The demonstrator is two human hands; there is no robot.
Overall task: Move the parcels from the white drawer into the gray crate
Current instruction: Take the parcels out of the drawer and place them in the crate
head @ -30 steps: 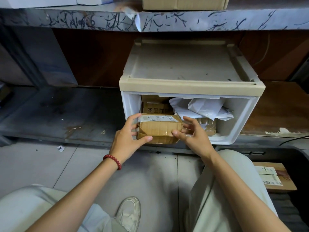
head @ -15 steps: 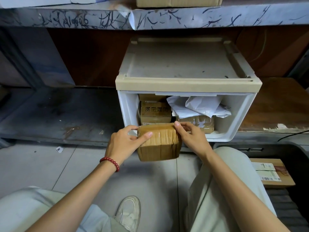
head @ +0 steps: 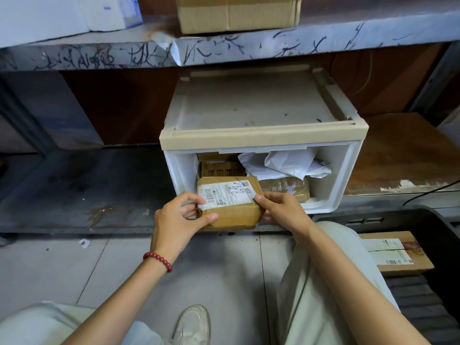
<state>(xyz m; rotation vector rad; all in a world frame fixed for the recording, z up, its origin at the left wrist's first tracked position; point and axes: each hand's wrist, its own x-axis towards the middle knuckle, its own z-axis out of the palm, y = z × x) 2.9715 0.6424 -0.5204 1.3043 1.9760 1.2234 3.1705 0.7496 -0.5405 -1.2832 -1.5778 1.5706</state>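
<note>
Down at the bottom, a pale shoe [head: 193, 324] sat on the tiled floor [head: 224, 275], with light trousers [head: 313, 282] on either side. A scrap [head: 84, 243] of paper lay on the tiles off to the left. A red bead bracelet [head: 158, 261] ringed the left wrist.

Up to the action: both hands were clamped on one brown parcel [head: 231, 212]. The left hand [head: 174, 220] gripped its left end, thumb pressed on the near face, fingers curled up by the corner of the white label [head: 225, 192]. The right hand [head: 281, 211] gripped the right end, thumb on top at the label's edge, the other fingers tucked beneath. The parcel hung above the floor, label up, right at the open front of the white drawer [head: 331, 185], well short of the crate. Whether it touched the drawer's lip, I could not tell.

Off to the right, the gray crate [head: 438, 227] stood on the floor beside the right knee. One flat parcel [head: 395, 252] lay in it, label up.

Behind the hands, the drawer stood on the low shelf [head: 74, 185]. Inside it, a taped parcel [head: 286, 189] lay on the right, a crumpled white bag [head: 286, 163] on top of it, and a printed box [head: 219, 168] stood at the back left. The drawer unit's beige top [head: 251, 105] was dusty.

Farthest off, a scribbled upper shelf [head: 249, 46] ran across the view, carrying a carton [head: 236, 13] and, to the left, a white box [head: 49, 16].
</note>
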